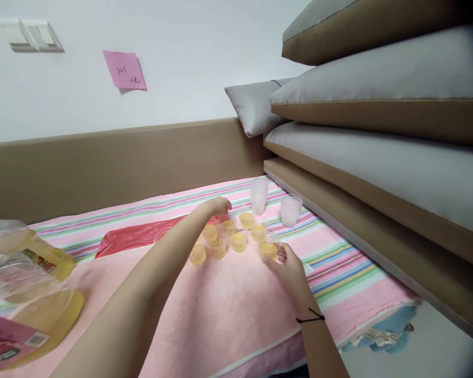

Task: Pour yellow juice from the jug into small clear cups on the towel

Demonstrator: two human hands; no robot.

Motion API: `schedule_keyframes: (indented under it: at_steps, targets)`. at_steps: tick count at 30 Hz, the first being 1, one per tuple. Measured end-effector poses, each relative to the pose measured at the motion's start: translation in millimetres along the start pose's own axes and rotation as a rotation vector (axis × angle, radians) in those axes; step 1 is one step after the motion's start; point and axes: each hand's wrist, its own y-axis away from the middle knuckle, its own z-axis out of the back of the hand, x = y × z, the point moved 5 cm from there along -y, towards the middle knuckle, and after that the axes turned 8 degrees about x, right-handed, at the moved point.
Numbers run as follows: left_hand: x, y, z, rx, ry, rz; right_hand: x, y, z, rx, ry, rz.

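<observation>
Several clear plastic cups with yellow liquid, such as the front-middle cup [238, 241], stand close together on a pink striped cloth [220, 304]. My right hand [286, 262] curls around the cup of yellow liquid [268, 252] at the group's right front, thumb on the near side. Over the back of the group, my left hand [219, 205] bends down with curled fingers at the rim of a back cup [227, 224]; its fingertips are partly hidden. Behind the cups are a tall stack of clear cups [258, 197] and a shorter stack [291, 211].
Large clear jugs of yellow liquid, a near jug [59, 320] and a far jug [57, 257], lie at the left. A red plastic bag [130, 239] is spread behind the cups. Stacked grey-brown cushions [378, 152] rise along the right, with a padded board [122, 163] at the back.
</observation>
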Motion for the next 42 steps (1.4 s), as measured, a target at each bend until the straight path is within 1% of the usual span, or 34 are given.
schedule_keyframes:
  at_steps: [2, 5, 16, 24, 34, 37, 39, 40, 42]
  targets:
    - [1, -2, 0, -0.042, -0.008, 0.028, -1, 0, 0, -0.005, 0.001, -0.007]
    - [0, -5, -2, -0.068, -0.015, 0.047, 1, 1, 0, -0.006, -0.003, -0.006]
    - [2, -14, -8, -0.078, 0.060, 0.025, -1, 0, -1, -0.002, 0.004, -0.020]
    - [-5, -20, -6, -0.103, 0.093, 0.011, 1, 0, -1, 0.002, 0.008, -0.016]
    - [-9, -10, -7, -0.204, 0.067, -0.005, 2, 1, 0, -0.001, 0.016, -0.024]
    - [-15, 4, -1, -0.276, 0.036, -0.060, 5, 2, 0, -0.002, 0.036, -0.013]
    - [-24, 18, 2, -0.307, 0.000, -0.144, 7, 3, 1, -0.007, 0.041, -0.006]
    - [-30, 26, 2, -0.303, -0.023, -0.198, 7, 3, 1, -0.009, 0.037, -0.003]
    - [-42, 41, -3, -0.256, -0.079, -0.306, 7, 3, 1, -0.011, 0.030, 0.004]
